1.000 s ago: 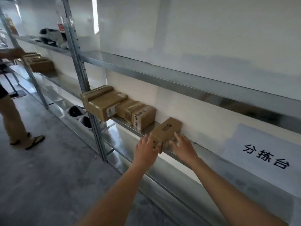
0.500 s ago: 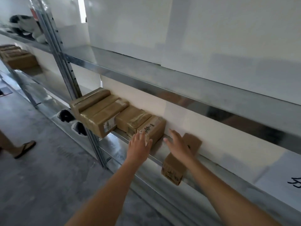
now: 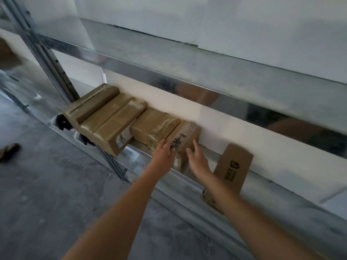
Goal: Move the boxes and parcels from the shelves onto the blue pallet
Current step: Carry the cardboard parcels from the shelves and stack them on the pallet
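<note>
Small brown taped cardboard box [image 3: 185,136] on metal shelf [image 3: 150,162] is flanked by left hand [image 3: 164,153] and right hand [image 3: 197,162], fingers straight, nothing gripped; several boxes remain shelved; pallet unseen.

Four taped brown boxes on metal shelf [image 3: 142,158]: large overhanging box [image 3: 105,119], middle box [image 3: 154,126], small labelled box [image 3: 185,136], printed box [image 3: 233,167] apart, leaning on wall.
</note>
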